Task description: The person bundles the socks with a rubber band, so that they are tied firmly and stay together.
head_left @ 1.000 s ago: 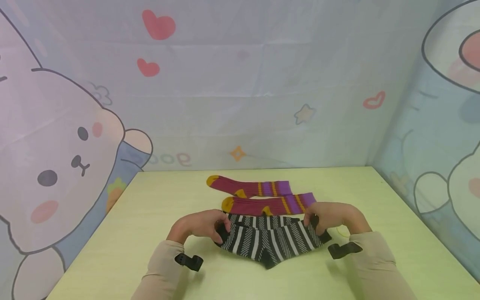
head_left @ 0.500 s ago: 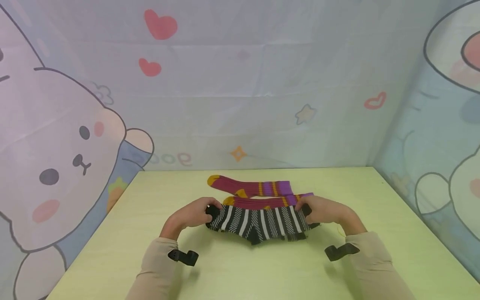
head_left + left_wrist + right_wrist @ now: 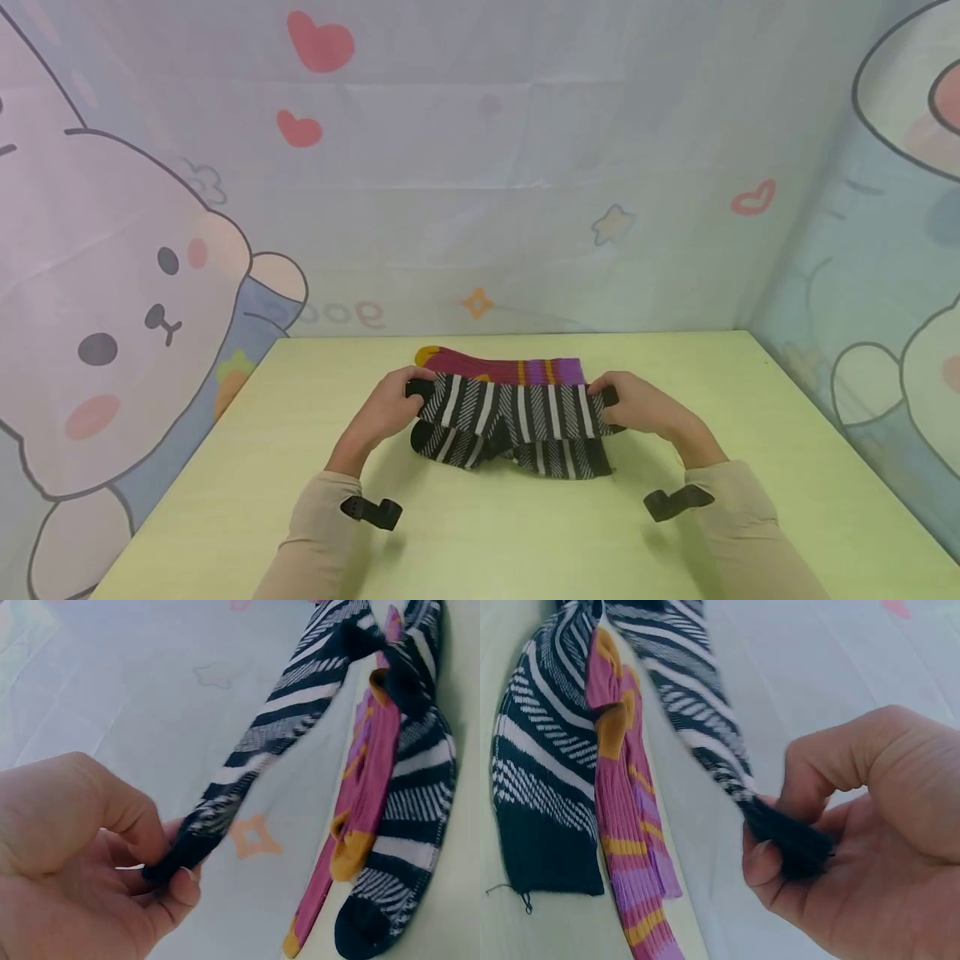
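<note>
A black-and-white striped sock [image 3: 525, 408] is stretched sideways between both hands, raised off the table. My left hand [image 3: 386, 408] pinches its dark toe end between thumb and fingers, as the left wrist view shows. At the other end, my right hand [image 3: 645, 406] grips the black cuff [image 3: 791, 840]. A second striped sock [image 3: 558, 460] lies on the table below, partly covered by the raised one in the head view. Beyond it lie two maroon socks with mustard heels and purple bands; the farther maroon sock [image 3: 495, 369] shows from the head, the nearer one [image 3: 619, 817] from the wrists.
The pale yellow table [image 3: 480, 542] runs back to a cartoon-printed cloth backdrop [image 3: 480, 208]. Printed cloth also hangs along both sides. A black wrist camera [image 3: 372, 512] sits on the left sleeve, another black wrist camera [image 3: 677, 502] on the right.
Both hands have lifted the striped sock up and away from the person. The second striped sock now shows below it, and the nearer maroon sock has become hidden in the head view.
</note>
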